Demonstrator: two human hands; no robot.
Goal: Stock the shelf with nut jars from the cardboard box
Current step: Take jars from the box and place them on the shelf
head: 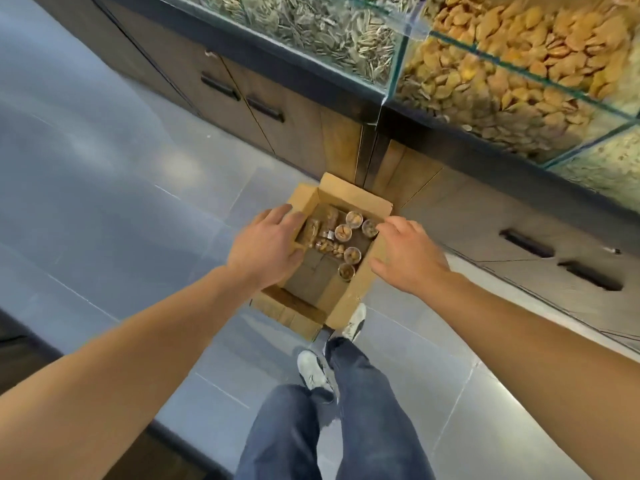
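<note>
No readable text — no labels, nothing.

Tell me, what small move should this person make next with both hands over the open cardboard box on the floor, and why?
Probably lower the right hand onto one of the upright clear plastic nut jars near it. Both hands are open and hold nothing, the left hand is over the brown cardboard box's left flap, and several jars remain inside.

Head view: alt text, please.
Both hands, left hand and right hand, reach down empty over an open cardboard box of nut jars on the tiled floor, beside glass bins of nuts.
</note>
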